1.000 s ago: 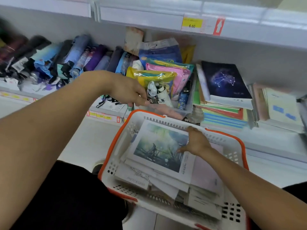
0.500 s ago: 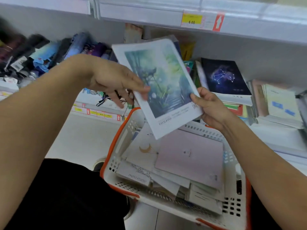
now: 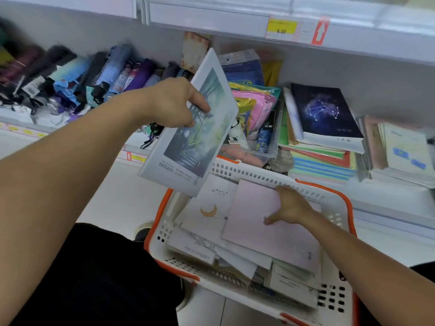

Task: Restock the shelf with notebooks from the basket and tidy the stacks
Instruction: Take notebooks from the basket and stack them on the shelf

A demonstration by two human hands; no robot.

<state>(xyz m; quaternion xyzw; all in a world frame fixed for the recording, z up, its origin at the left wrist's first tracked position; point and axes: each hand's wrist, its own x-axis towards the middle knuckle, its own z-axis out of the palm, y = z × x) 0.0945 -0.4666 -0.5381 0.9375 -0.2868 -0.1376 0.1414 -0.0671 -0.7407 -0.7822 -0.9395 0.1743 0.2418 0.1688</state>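
The left hand (image 3: 175,103) pinches the white landscape-cover notebook (image 3: 191,128) by its long edge, thumb across the cover and fingers behind, so it hangs tilted above the basket (image 3: 348,203), lifted out but not yet on the shelf. That one-handed hold probably frees the other hand for the next pick. The right hand (image 3: 290,208) lies on the pale pink notebook (image 3: 263,229), topmost in the basket, thumb spread over the cover and fingertips at its far edge (whether they have curled under that edge cannot be told). More notebooks, among them a crescent-moon notebook (image 3: 209,208), lie fanned beneath it. On the shelf beyond, the constellation notebook (image 3: 324,111) tops an uneven stack (image 3: 320,161), the likely destination.
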